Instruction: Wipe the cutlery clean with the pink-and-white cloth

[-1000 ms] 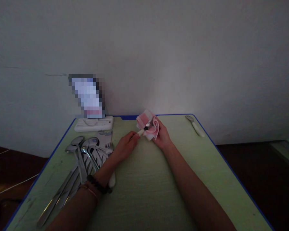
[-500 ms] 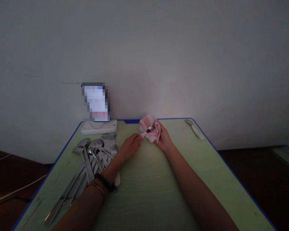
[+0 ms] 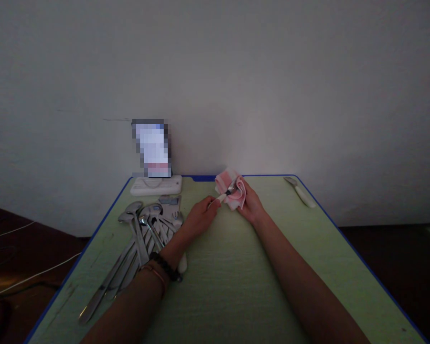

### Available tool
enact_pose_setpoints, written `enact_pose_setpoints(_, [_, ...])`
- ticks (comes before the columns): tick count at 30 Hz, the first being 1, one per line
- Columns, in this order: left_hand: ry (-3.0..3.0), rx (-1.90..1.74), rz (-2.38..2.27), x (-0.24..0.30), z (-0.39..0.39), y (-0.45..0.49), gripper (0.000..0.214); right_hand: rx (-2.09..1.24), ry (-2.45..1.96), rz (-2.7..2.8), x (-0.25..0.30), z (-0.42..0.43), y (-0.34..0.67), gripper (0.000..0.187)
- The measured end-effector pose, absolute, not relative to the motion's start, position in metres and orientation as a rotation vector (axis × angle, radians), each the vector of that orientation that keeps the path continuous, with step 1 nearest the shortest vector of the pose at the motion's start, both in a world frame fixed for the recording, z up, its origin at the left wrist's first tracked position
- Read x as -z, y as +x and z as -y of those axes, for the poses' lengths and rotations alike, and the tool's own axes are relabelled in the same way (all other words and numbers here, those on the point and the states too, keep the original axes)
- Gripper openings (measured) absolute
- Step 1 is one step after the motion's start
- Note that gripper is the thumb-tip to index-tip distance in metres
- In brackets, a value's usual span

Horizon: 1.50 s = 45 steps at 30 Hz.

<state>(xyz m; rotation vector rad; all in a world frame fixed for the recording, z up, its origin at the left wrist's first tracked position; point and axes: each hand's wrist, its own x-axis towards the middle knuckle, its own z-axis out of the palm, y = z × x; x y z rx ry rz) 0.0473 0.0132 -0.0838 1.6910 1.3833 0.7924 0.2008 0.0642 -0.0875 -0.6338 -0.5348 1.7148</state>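
My left hand (image 3: 202,213) is closed around the white handle of a piece of cutlery (image 3: 221,197). Its shiny metal head lies inside a pink and white cloth (image 3: 223,181), so I cannot tell whether it is a spoon or a fork. On the far side, my right hand (image 3: 252,203) grips the bunched cloth around that metal head. Both hands are above the back middle of the table. Beside my left forearm lies a pile of metal spoons, forks and other cutlery (image 3: 138,239), partly covered by the arm.
A white-handled fork (image 3: 301,193) lies at the table's back right corner. A lit phone (image 3: 154,150) with a blurred screen leans near the wall, above a white box-like device (image 3: 156,186). The green table (image 3: 229,286) has a blue edge.
The view has turned slightly left, so everything sits further right in the picture. Both hands keep their hold on the cutlery and the cloth, with hardly any other movement.
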Motion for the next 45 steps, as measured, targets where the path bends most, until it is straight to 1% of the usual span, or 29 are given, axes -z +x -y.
enact_pose_setpoints(3, [1.763,-0.767,-1.414,0.085,-0.013,0.047,0.035,-1.696,-0.64,0.567,0.09,-0.065,0.2,0.019])
enact_pose_setpoints(7, [1.914,-0.703,-1.48,0.078,-0.01,0.049,0.037,-1.53,-0.702,0.59,0.092,-0.062,0.197,0.019])
enact_pose_setpoints(10, [2.072,-0.627,-1.546,0.063,0.001,0.049,0.035,-1.439,-0.749,0.646,0.093,-0.058,0.197,0.024])
enact_pose_setpoints(14, [2.237,-0.581,-1.672,0.04,0.026,0.036,0.031,-1.397,-0.776,0.67,0.091,-0.054,0.198,0.027])
enact_pose_setpoints(15, [2.27,-0.581,-1.738,0.037,0.033,0.03,0.033,-1.399,-0.771,0.678,0.09,-0.054,0.197,0.027])
enact_pose_setpoints(17, [2.359,-0.469,-2.027,0.038,0.047,0.016,0.043,-1.401,-0.759,0.697,0.089,-0.054,0.197,0.028])
enact_pose_setpoints(19, [2.244,-0.335,-2.28,0.046,0.058,0.002,0.058,-1.404,-0.751,0.72,0.087,-0.053,0.196,0.028])
enact_pose_setpoints(20, [2.167,-0.261,-2.325,0.051,0.063,-0.004,0.064,-1.403,-0.749,0.726,0.086,-0.053,0.196,0.028])
enact_pose_setpoints(22, [2.041,-0.159,-2.326,0.061,0.07,-0.013,0.066,-1.402,-0.749,0.729,0.085,-0.052,0.196,0.029])
enact_pose_setpoints(25, [2.025,-0.089,-2.279,0.067,0.076,-0.016,0.068,-1.386,-0.749,0.725,0.086,-0.051,0.197,0.031])
enact_pose_setpoints(32, [2.167,-0.091,-2.137,0.066,0.083,-0.009,0.067,-1.355,-0.746,0.737,0.087,-0.042,0.195,0.033])
enact_pose_setpoints(40, [2.338,-0.27,-2.128,0.075,0.078,-0.006,0.059,-1.38,-0.738,0.71,0.087,-0.022,0.198,0.03])
enact_pose_setpoints(45, [2.542,-0.442,-1.978,0.061,0.07,0.009,0.045,-1.442,-0.711,0.635,0.09,-0.021,0.198,0.026])
